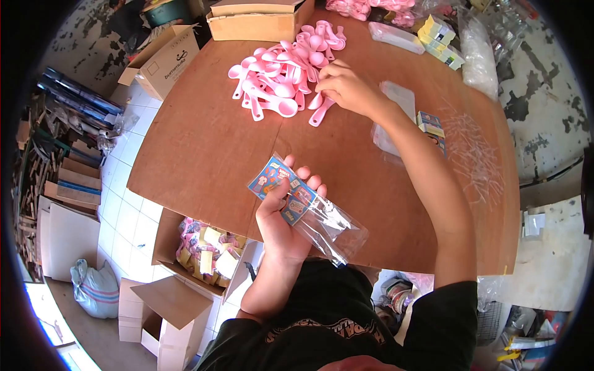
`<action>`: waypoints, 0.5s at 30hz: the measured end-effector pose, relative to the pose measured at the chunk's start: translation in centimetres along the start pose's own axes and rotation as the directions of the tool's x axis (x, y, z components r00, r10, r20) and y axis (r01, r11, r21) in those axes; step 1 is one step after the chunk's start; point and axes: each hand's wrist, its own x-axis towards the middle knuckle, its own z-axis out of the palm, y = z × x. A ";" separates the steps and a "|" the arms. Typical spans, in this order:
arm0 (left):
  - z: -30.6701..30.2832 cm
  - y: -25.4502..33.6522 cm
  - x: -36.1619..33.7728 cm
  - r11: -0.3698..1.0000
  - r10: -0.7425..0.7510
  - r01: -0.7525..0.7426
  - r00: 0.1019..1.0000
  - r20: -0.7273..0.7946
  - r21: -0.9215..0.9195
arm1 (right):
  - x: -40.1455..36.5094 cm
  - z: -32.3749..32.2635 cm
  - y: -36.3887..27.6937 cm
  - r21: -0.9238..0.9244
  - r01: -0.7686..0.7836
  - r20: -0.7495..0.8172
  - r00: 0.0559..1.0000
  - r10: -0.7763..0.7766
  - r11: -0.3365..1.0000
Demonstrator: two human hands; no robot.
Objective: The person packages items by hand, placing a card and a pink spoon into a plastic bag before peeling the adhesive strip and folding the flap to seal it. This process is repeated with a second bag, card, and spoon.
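Observation:
My left hand (284, 216) is closed around a clear plastic bag with a blue printed card (297, 207) in it, held over the near side of the brown table. The bag's clear part (337, 229) hangs down to the right. Farther off, my right hand (343, 86) is at the right edge of a pile of pink plastic spoons (278, 74). Its fingers are bent together at a pink spoon (322, 111); how firmly they grip it is partly hidden.
Behind the pile stands a cardboard box (260, 26). On the table's right lie clear bags (396, 102), small printed boxes (431, 127) and thin clear strips (473, 148). A carton of packed items (210, 250) stands below the table's near left edge.

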 end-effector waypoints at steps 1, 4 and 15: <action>0.0 -0.1 0.1 1.000 -0.001 0.001 1.000 0.000 -0.002 | -0.2 -0.3 -0.3 -0.001 -0.001 0.002 1.000 0.001 1.000; -0.2 -0.1 0.7 1.000 -0.017 0.017 1.000 -0.019 0.008 | -1.3 -1.4 -1.6 -0.050 0.101 -0.243 0.964 -0.110 0.994; -0.1 2.2 2.5 0.886 -0.147 0.160 0.987 0.062 -0.436 | -9.6 -10.2 -14.5 0.203 -0.413 0.067 0.910 0.408 0.888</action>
